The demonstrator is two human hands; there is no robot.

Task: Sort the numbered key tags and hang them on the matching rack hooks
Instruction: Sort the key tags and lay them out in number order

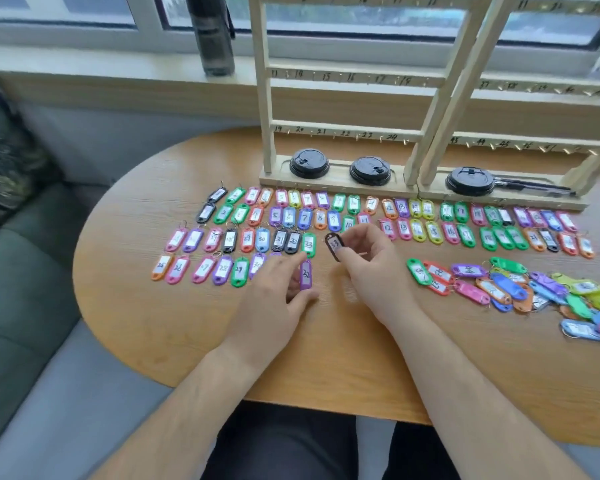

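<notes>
Fingers [361, 233] of right hand [371, 268] are pinched on black plastic tag 33 [334, 244], left hand [274, 289] relaxed; tag is best laid beside purple plastic tag 32 [306, 275].

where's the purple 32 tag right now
Head view, middle of the table: the purple 32 tag lies by the left hand, just below the green 33 tag.

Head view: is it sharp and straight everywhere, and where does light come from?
Head view: daylight enters by the window behind the rack; the wide lens tilts the rack posts; the tag pile at far right is soft, its numbers unreadable.
</notes>
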